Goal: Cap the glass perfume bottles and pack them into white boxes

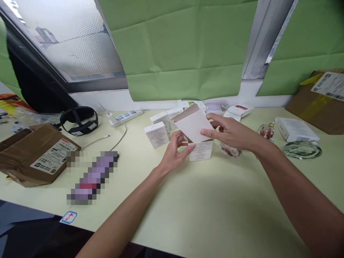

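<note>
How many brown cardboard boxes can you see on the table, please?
2: one brown box on the left side of the table, and another brown box at the far right, cut off by the picture's edge.

The pale table carries two brown boxes; small white cartons stand between them.

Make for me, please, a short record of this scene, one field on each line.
Left hand: at the edge of a printed white box
Right hand: gripping a tilted white panel above it; whether joined, unclear
Left side: brown carton, black headset
Right side: oval glass piece
Backdrop: green cloth
</note>
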### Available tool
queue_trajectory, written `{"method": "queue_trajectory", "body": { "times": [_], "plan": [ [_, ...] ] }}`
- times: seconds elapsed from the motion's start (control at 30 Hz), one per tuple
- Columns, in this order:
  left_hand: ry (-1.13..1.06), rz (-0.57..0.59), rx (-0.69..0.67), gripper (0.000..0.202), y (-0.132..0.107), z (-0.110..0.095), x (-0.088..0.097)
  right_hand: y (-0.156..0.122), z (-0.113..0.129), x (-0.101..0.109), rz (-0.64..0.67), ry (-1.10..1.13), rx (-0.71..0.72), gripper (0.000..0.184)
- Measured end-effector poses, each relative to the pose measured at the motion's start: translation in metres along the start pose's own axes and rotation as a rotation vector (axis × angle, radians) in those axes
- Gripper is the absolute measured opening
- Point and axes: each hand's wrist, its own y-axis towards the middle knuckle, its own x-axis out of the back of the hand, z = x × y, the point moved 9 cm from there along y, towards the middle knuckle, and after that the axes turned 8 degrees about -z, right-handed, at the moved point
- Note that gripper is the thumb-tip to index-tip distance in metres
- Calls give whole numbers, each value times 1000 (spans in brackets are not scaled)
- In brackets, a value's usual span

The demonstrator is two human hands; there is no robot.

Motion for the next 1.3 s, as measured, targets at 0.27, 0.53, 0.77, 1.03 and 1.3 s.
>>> {"method": "queue_trajectory", "body": {
  "times": [0.27,0.53,0.77,1.03,1.3],
  "plan": [
    [2,9,7,45,0,-2,-1,-5,1,0,148,30,2,32],
    [21,-11,7,42,0,-1,0,-2,5,-2,126,74,26,35],
    [-3,-9,-12,35,-1,-3,-1,-1,-2,-2,134,46,17,34],
    [-23,-4,-1,30,-2,0,-3,-2,-1,2,96,84,-25,29],
    [-71,0,-2,43,-2,3,-2,4,-3,8,-13,104,5,28]
  ]
}}
